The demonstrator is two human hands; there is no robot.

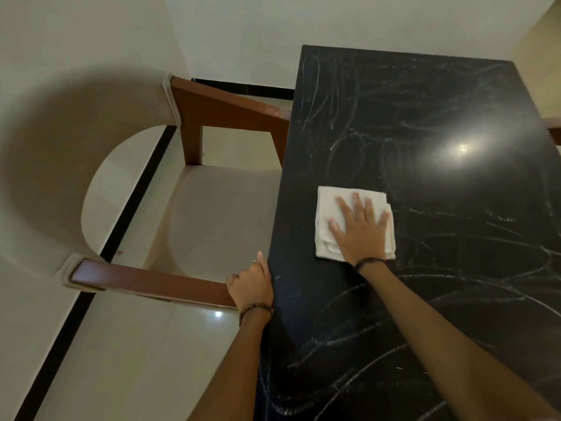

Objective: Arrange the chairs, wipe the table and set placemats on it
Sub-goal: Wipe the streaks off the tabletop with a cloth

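Counter (425, 117), black and glossy with pale marbling and chalky streaks, fills the right side of the view from about 12 o'clock down to 5 o'clock. A folded white cloth (329, 214) lies flat on it just right of centre, near the counter's left edge. The right hand (361, 229) presses down on the cloth with its fingers (344, 206) straight and spread, palm flat. That broad contact likely keeps the cloth from bunching and lets it slide as one pad, which suits wiping.

The left hand (250, 282), at about 7 o'clock from centre, rests against the counter's left edge beside the near wooden armrest (145, 281) of an armchair (45, 165). It probably steadies the body during the wipe. Its fingers are curled, but whether they grip the counter edge, the armrest tip, or nothing cannot be told.

The armchair sits at 9 o'clock, with beige curved back and seat, tucked so its seat front and far armrest (230, 107) slip under the counter, which suggests the chair arranging is done here.

Hidden or unclear: the chair's legs are mostly cut off, and a wooden piece (554, 127) at 3 o'clock may be another chair. No placemats are in sight. A lamp glare (461, 148) washes out part of the surface, so cleanliness there is hard to judge.
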